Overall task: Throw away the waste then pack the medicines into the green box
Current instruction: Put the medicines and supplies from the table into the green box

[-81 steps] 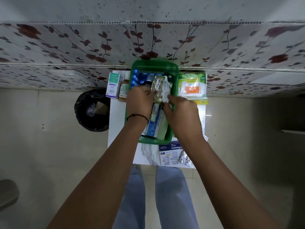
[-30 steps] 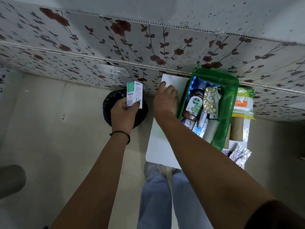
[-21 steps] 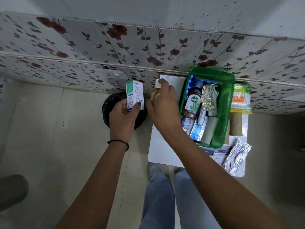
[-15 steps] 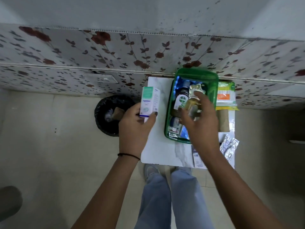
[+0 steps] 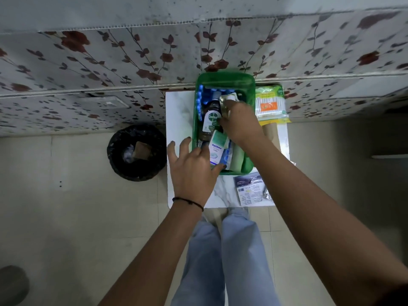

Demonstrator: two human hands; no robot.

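Observation:
The green box (image 5: 225, 77) stands at the back of a small white table (image 5: 179, 115) and holds a Dettol bottle (image 5: 212, 120), blue blister strips (image 5: 200, 102) and other packs. My left hand (image 5: 192, 171) reaches over the box's near left corner. Its thumb and forefinger are on a white and green Optibex carton (image 5: 217, 147) that lies tilted inside the box, and its other fingers are spread. My right hand (image 5: 239, 122) is over the middle of the box and grips a small white-capped bottle (image 5: 228, 100).
A black-lined bin (image 5: 136, 151) with waste in it stands on the floor left of the table. A pack of cotton buds (image 5: 270, 104) and a cardboard tube (image 5: 270, 131) lie right of the box. A printed packet (image 5: 249, 191) lies at the table's front. The flowered wall is right behind.
My left hand has carried the Optibex carton from beside the bin into the green box. My right hand has moved the small bottle deeper into the box.

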